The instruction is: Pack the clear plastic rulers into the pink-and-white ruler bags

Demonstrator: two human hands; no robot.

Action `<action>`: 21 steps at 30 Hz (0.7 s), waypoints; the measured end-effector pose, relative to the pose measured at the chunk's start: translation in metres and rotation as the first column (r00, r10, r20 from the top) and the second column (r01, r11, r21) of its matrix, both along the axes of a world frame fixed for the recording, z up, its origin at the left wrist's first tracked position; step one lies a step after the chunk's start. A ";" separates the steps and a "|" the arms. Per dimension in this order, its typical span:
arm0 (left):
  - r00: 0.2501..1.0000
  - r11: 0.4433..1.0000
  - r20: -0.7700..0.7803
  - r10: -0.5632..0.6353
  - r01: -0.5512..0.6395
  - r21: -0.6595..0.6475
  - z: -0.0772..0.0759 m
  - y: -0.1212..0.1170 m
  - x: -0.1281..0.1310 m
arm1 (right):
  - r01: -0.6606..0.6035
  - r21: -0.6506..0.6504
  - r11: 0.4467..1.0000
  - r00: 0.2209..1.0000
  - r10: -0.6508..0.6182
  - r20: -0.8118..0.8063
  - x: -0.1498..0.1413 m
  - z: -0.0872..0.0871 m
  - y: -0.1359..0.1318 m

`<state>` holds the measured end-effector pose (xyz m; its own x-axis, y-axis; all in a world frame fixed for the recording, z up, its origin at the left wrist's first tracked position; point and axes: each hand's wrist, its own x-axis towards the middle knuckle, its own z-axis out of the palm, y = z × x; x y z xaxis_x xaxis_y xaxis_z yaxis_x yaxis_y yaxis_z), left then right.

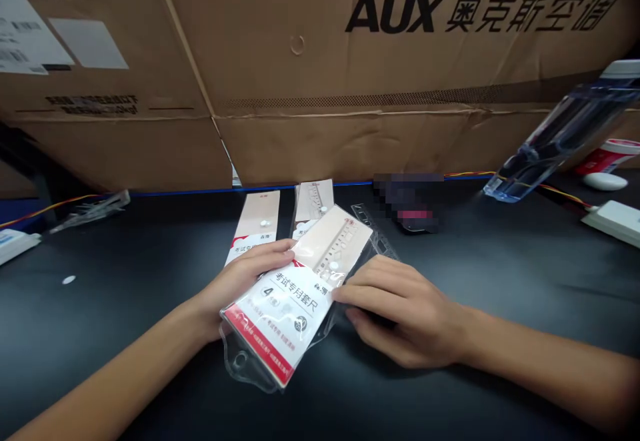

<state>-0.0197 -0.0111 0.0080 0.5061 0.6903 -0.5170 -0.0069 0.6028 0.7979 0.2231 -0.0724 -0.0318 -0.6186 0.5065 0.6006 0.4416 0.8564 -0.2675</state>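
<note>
hands (pixel 245 287) (pixel 400 311) hold a sleeved ruler set (pixel 285 301) between them

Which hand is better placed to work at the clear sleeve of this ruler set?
Probably the right hand: its fingers lie at the edge of the ruler-set packet, against the loose clear sleeve. The left hand is curled around the packet's other side, supporting it.
</note>
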 end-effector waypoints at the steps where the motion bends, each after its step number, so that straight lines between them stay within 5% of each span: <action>1: 1.000 1.000 -0.003 -0.005 0.005 0.004 -0.001 0.001 -0.001 | 0.001 -0.001 1.000 1.000 -0.001 -0.003 0.000 0.000 0.000; 21: 0.997 0.996 -0.020 -0.080 0.081 0.042 -0.005 0.002 -0.005 | 0.068 0.012 0.998 0.988 -0.069 0.135 -0.004 0.002 -0.010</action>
<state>-0.0251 -0.0087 0.0030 0.5516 0.6695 -0.4975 0.0551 0.5659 0.8226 0.2190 -0.0827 -0.0296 -0.6582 0.5467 0.5176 0.5311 0.8245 -0.1954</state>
